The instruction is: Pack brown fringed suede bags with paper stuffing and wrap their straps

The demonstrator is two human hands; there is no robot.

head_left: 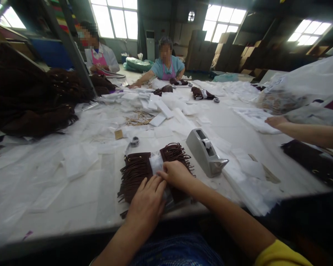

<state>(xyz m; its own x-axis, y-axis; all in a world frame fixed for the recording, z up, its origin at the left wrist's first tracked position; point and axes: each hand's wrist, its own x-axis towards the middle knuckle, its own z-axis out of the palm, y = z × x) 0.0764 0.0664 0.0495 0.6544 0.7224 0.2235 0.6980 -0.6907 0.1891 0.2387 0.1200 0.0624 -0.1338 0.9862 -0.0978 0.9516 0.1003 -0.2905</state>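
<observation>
A dark brown fringed suede-like piece (135,166) lies on the table in front of me, with small metal eyelets near its top edge. A pale, translucent wrap (156,162) runs across its middle. My left hand (148,201) rests on the wrap and brown piece, fingers stretched out and flat. Beside it, my right hand (176,175) is closed, its fingers curled and its thumb pressing near the wrap's middle. Whatever its fingers hold, if anything, is hidden. Right of the fringed piece stands a grey tape dispenser (205,151).
A small dark ring-shaped item (134,141) lies behind the fringed piece. White sheets and plastic sleeves (80,159) cover much of the table. Brown goods (24,92) are heaped at left. A co-worker's arm (308,129) reaches in from the right; two people work across the table.
</observation>
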